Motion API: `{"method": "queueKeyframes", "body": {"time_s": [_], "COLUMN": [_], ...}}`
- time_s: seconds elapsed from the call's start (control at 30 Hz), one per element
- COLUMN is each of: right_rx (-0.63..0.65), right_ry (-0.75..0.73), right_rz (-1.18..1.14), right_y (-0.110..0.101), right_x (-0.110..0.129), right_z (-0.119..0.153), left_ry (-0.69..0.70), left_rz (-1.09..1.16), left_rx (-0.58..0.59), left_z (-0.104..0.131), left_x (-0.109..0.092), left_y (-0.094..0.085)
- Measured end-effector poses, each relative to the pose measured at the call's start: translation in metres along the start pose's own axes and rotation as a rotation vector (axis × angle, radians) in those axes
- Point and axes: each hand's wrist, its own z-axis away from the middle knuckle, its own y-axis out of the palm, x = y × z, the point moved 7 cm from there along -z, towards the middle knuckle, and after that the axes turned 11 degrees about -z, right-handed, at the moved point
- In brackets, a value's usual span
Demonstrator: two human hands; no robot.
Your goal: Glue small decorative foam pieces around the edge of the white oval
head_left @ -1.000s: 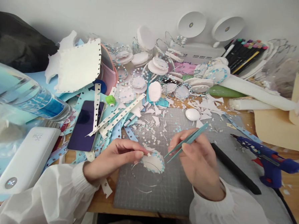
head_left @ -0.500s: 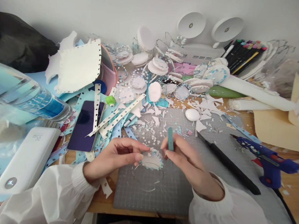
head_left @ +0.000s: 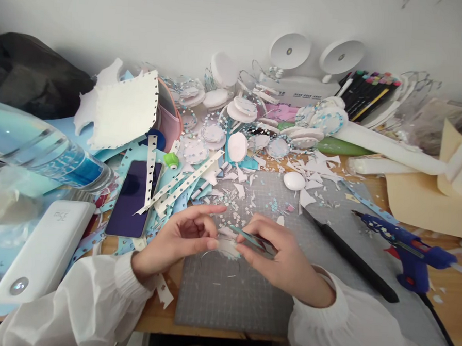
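White craft disc [head_left: 226,245], w/ light-blue bits at its rim, is set btwn the fingertips of both hands, over a grey cutting mat [head_left: 232,302]. Teal tweezers [head_left: 250,239] are grasped in the R hand [head_left: 286,261], thumb & index pressed close on them, tips angled up-left over the disc. Disc's right edge appears to be met by the same R fingertips. On the L hand [head_left: 183,235], index is stretched out & parted wide from thumb, other fingers curled; thumb tip is seen at disc's left edge, but whether anything is pinched there can't be told.

Just beyond the fingertips, tiny star cutouts [head_left: 232,210] are scattered. Farther out, decorated discs [head_left: 242,109] are heaped. Left of L fingers, a phone [head_left: 131,199] is partly covered by a punched strip [head_left: 149,176]. Right of R fingers, a black tool [head_left: 358,262] is laid, w/ a blue glue gun [head_left: 413,249] beyond it, nr worktop's [head_left: 446,308] right side.
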Motion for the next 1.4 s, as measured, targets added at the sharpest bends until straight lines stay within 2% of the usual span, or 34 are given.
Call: {"method": "queueKeyframes", "body": {"time_s": [0.17,0.33,0.5,0.67,0.87,1.0,1.27,1.4], "right_rx": [-0.066,-0.128,-0.096,-0.070,0.021,0.023,-0.173,-0.213], "right_ry": [0.054,0.109,0.176,0.325,0.406,0.371,0.125,0.109], "right_rz": [-0.050,-0.132,-0.237,-0.399,-0.426,-0.375,0.002,0.066], "right_y": [-0.007,-0.011,-0.005,-0.004,0.002,0.002,-0.012,-0.017], "right_x": [-0.002,-0.005,-0.010,-0.021,-0.026,-0.025,-0.014,-0.015], "right_z": [-0.002,0.000,-0.001,-0.001,-0.001,-0.002,-0.002,-0.002], "left_ry": [0.069,0.158,0.160,0.090,0.063,0.041,-0.031,-0.046], "left_rz": [-0.082,-0.328,-0.512,-0.394,-0.191,-0.117,-0.131,-0.152], "left_rx": [-0.058,-0.143,-0.149,-0.140,-0.110,-0.103,-0.072,-0.038], "left_z": [-0.001,0.000,0.002,0.003,0.002,0.001,0.000,0.000], "left_x": [-0.009,-0.021,-0.023,-0.015,-0.009,-0.008,-0.001,0.000], "left_y": [-0.004,-0.008,-0.002,-0.003,-0.004,-0.002,-0.002,0.000]}}
